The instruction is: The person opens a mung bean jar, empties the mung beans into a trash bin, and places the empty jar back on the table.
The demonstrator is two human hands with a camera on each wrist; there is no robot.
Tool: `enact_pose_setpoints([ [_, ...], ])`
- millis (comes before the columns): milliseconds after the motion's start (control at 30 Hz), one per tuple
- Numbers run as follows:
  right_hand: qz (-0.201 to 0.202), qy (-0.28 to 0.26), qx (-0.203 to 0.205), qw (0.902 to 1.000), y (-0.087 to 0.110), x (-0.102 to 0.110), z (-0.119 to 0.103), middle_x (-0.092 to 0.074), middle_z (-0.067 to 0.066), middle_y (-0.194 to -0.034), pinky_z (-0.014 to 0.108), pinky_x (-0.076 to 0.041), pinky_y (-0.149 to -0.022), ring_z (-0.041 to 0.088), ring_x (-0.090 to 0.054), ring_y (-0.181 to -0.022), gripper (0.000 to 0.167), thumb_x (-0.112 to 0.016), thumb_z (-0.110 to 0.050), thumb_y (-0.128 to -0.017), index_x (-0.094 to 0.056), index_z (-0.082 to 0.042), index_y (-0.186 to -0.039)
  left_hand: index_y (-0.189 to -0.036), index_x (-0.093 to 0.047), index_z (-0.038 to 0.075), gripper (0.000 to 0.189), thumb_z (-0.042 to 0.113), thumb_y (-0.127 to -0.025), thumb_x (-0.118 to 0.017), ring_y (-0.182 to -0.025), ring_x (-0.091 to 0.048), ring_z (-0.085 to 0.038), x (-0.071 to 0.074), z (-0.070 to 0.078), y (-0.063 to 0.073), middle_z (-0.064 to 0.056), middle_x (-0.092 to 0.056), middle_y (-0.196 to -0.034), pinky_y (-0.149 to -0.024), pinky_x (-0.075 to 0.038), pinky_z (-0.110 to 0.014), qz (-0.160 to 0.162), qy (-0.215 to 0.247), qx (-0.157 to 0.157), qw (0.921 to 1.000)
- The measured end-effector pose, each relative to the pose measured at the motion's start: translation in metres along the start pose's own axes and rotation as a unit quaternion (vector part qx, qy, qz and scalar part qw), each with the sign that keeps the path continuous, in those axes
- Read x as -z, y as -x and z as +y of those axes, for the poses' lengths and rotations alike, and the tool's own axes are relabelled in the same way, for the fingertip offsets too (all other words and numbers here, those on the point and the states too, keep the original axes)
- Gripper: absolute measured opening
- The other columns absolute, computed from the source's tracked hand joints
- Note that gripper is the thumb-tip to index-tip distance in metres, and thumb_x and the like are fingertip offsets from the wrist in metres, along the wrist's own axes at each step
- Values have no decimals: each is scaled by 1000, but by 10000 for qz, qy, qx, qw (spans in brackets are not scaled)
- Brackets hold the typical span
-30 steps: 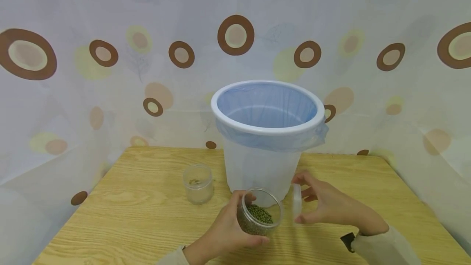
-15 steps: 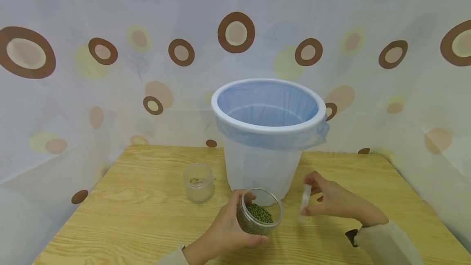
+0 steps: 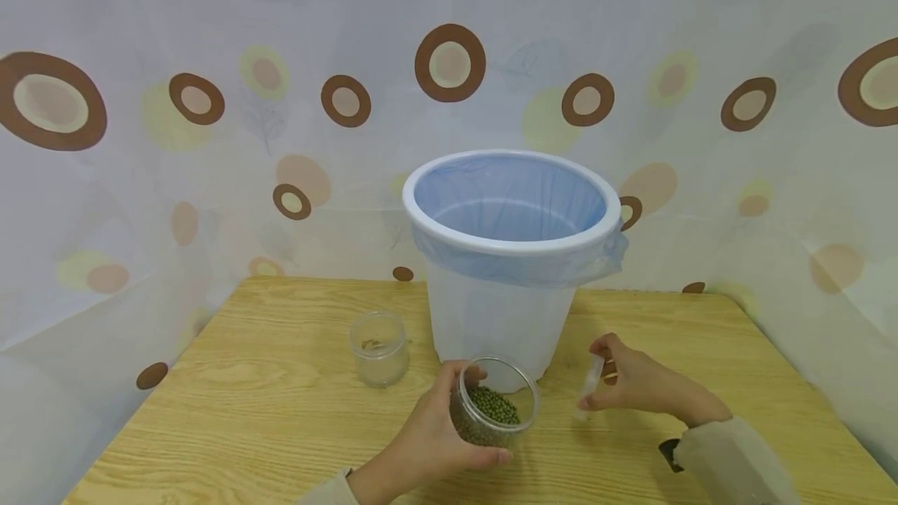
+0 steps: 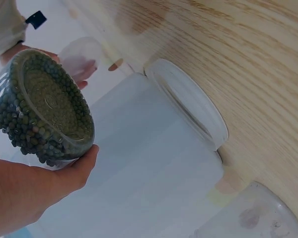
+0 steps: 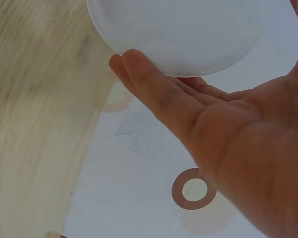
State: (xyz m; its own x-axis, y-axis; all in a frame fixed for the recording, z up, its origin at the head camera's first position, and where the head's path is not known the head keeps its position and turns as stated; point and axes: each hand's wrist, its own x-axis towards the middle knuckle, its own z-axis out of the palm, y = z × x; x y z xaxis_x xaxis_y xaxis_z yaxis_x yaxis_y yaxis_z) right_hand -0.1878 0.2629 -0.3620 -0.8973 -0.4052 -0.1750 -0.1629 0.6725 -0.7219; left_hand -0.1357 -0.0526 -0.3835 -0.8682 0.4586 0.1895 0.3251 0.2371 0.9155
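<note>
My left hand point(image 3: 435, 435) grips a clear jar point(image 3: 484, 431) partly filled with small green beans. Its mouth is uncovered and tips toward me, and the left wrist view shows the bean-packed base of the jar point(image 4: 49, 104) from below. To the right, thumb and fingers of my right hand point(image 3: 641, 388) pinch a translucent round lid point(image 3: 591, 388) by its edge, holding it nearly on end and apart from the jar. The lid point(image 5: 179, 34) looks flat and whitish in the right wrist view.
A white bin point(image 3: 498, 318) lined with a blue bag stands just behind the jar. Left of it sits a second clear jar point(image 3: 379, 357), open, with a few brownish bits inside. The wood-grain table point(image 3: 281, 396) meets a patterned wall covering point(image 3: 337, 22) at the back and sides.
My right hand has carried the lid rightward, away from the jar's mouth, and the lid leans more. My left hand and the bean jar have stayed almost in place.
</note>
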Motion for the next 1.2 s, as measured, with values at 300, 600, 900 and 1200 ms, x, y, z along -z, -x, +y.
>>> enact_pose_setpoints([
  [300, 144, 203, -68, 9997, -5, 2, 11, -45, 33, -129, 53, -48, -90, 50, -51, -113, 78, -79, -30, -78, -37, 9, -131, -130, -39, 12, 78, 28, -70, -86, -119, -50, -24, -1, 2, 0, -5, -51, -130, -98, -41, -41, 40, -9, -40, 10000],
  [600, 457, 208, 18, 9987, -12, -2, 19, -45, 34, -128, 50, -48, -91, 50, -51, -114, 83, -81, -31, -77, -34, 13, -129, -132, -37, 14, 78, 28, -71, -85, -119, -49, -26, 0, 2, 2, -9, -48, -132, -95, -43, -39, -26, 117, -41, 9999],
  [900, 708, 241, -49, 9972, -18, -8, 21, -44, 36, -130, 52, -47, -91, 53, -48, -117, 89, -83, -32, -74, -33, 13, -131, -134, -36, 13, 79, 27, -72, -84, -120, -49, -26, 0, 2, 4, -12, -47, -134, -95, -44, -39, -47, 156, 18, 9999],
  [1200, 817, 273, -20, 9963, -23, -9, 23, -41, 36, -132, 53, -47, -92, 56, -44, -119, 90, -85, -28, -71, -32, 13, -131, -135, -36, 15, 80, 28, -72, -84, -120, -49, -26, 1, 1, 5, -10, -47, -134, -95, -44, -37, -23, 183, 51, 9998],
])
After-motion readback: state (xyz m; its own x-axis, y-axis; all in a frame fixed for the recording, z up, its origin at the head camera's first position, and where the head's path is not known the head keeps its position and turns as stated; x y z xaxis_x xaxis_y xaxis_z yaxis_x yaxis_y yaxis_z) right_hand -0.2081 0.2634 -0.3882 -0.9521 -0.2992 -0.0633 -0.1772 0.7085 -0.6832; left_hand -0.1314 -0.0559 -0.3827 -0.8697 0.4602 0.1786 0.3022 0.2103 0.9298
